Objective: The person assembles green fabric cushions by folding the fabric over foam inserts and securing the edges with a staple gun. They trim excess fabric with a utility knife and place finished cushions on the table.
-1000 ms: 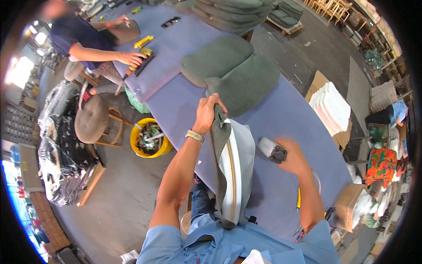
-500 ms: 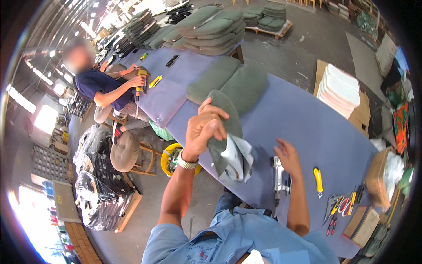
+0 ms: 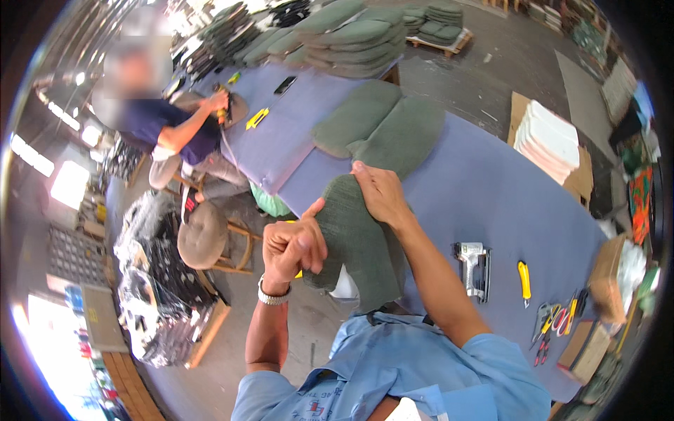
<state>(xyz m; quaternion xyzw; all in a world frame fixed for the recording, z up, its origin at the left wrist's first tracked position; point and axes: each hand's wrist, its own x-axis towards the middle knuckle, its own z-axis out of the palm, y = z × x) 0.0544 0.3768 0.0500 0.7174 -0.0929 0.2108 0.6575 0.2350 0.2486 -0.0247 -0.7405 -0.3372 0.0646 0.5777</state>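
A dark green padded cushion (image 3: 354,238) is tilted up in front of me at the near table edge. White material (image 3: 343,286) peeks out below its lower left side. My right hand (image 3: 382,195) grips the upper edge, its fingers over the fabric. At the left edge is my left hand (image 3: 291,249), fingers curled and index finger raised; whether anything is pinched in it is hidden. Further off, more green cushions (image 3: 404,133) lie on the blue-grey table (image 3: 491,189). A silver staple gun (image 3: 474,270) rests to the right of my right forearm.
A yellow utility knife (image 3: 524,281), scissors (image 3: 562,319) and pliers lie at the right. Cushion stacks (image 3: 351,42) fill the far end. A co-worker (image 3: 175,130) works at the left. On the floor stand a round padded stool (image 3: 202,235) and a plastic-wrapped pallet load (image 3: 161,288).
My right hand has moved from beside the staple gun to the cushion's upper edge. The cushion has turned, showing more green and less white. My left hand has come lower and left.
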